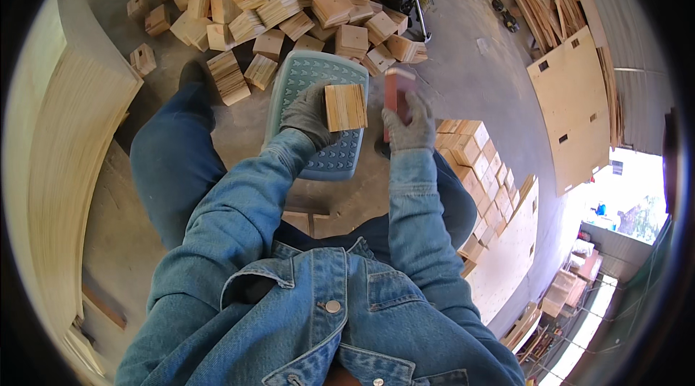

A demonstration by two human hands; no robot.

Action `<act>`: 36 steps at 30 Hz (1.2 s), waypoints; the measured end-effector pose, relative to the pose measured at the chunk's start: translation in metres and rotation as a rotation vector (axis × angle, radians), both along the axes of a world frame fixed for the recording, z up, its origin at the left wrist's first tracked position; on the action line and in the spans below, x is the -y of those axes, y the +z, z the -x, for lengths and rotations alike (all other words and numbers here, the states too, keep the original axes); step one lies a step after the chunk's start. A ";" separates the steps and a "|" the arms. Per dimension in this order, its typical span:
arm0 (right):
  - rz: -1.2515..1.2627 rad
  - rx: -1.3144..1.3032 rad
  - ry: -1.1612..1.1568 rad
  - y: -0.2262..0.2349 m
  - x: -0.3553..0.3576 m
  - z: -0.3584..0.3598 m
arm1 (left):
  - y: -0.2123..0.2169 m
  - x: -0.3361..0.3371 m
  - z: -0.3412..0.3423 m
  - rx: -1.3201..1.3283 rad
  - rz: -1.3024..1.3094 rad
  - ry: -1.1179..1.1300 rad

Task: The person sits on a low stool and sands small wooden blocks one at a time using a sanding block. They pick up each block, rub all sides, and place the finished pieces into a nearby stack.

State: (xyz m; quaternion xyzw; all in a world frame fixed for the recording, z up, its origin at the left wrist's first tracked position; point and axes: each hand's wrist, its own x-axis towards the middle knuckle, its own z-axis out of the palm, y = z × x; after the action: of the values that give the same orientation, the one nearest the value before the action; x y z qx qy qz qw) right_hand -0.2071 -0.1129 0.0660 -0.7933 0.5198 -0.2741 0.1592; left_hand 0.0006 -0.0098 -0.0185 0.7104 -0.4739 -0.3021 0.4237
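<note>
In my gloved left hand (308,115) is a squarish wooden block (346,107), its layered, striped face turned up. The block is held above a pale green plastic stool (340,158) with a raised pattern on its top. My gloved right hand (410,124) grips a reddish-brown rectangular block (399,89), slightly blurred, whose exact kind I cannot make out. It is upright to the right of the wooden block, and a gap separates the two.
A loose heap of wooden blocks (282,6) lies beyond the stool, beside a dark wheeled tool with a metal handle (416,6). Stacked blocks (481,176) stand by my right leg. A tall stack of sheets (72,118) rises at left; boards (572,104) lean at right.
</note>
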 end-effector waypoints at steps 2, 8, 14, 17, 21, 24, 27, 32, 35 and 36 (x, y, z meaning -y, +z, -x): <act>0.002 -0.067 -0.049 -0.022 -0.022 0.032 | 0.033 0.001 0.004 0.061 -0.102 0.020; -0.303 0.054 -0.095 -0.039 -0.062 0.044 | 0.040 -0.004 -0.004 -0.257 -0.027 0.084; -0.196 -0.050 0.038 -0.054 -0.067 0.015 | 0.054 -0.010 -0.022 -0.827 0.149 0.175; -0.226 -0.175 0.118 -0.051 -0.076 0.004 | 0.066 -0.022 -0.036 -0.886 0.008 0.233; -0.356 -0.210 0.219 -0.022 -0.089 -0.026 | 0.044 -0.046 -0.053 -1.148 0.118 0.284; -0.466 -0.213 0.228 -0.013 -0.090 -0.027 | 0.049 -0.055 -0.055 -1.290 0.076 0.276; -0.545 -0.195 0.193 -0.005 -0.084 -0.026 | 0.057 -0.062 -0.052 -1.435 0.115 0.233; -0.808 0.617 0.121 0.000 -0.074 0.001 | 0.092 -0.073 -0.036 -1.518 0.167 0.067; -0.743 0.842 0.210 0.002 -0.073 0.019 | 0.103 -0.080 -0.024 -1.510 0.178 -0.028; -0.746 0.976 0.336 0.001 -0.075 0.026 | 0.105 -0.078 -0.019 -1.508 0.186 -0.091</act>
State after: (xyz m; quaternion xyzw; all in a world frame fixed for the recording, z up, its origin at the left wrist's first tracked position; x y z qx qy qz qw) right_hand -0.2328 -0.0382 0.0674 -0.5390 0.3163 -0.3758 0.6843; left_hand 0.0196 0.0680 0.0869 0.2528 -0.1082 -0.6817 0.6780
